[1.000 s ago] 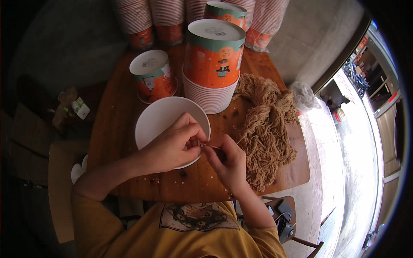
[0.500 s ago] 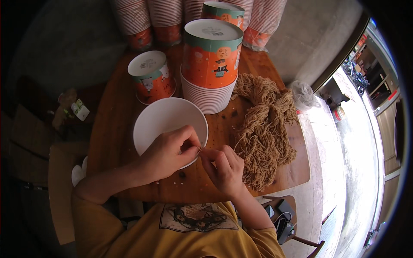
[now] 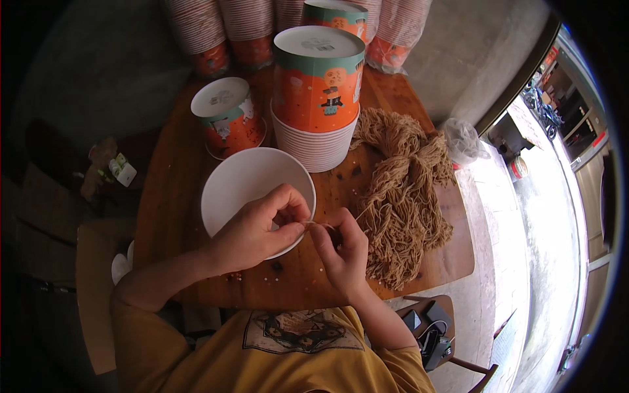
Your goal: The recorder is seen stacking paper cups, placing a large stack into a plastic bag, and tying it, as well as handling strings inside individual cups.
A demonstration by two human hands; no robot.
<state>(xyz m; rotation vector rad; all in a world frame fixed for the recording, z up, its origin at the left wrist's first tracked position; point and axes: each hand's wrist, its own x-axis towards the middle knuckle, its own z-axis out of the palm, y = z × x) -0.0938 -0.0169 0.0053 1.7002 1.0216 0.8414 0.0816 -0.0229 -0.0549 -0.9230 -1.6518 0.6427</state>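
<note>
Head view: the left hand (image 3: 252,232) and right hand (image 3: 341,252), fingers pinched on one tan string (image 3: 319,224) over the white bowl's (image 3: 226,190) rim near the desk's front edge, appear mid-tying; tightening likely needs steady tension.

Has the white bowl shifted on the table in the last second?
No. The white bowl lies in the same spot below the single upturned orange cup and left of the cup stack; only the left hand above it moved slightly.

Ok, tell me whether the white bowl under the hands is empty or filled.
Seemingly empty: the white bowl shows only bare white inside. The left hand hides its near edge, so that part cannot be told.
</note>
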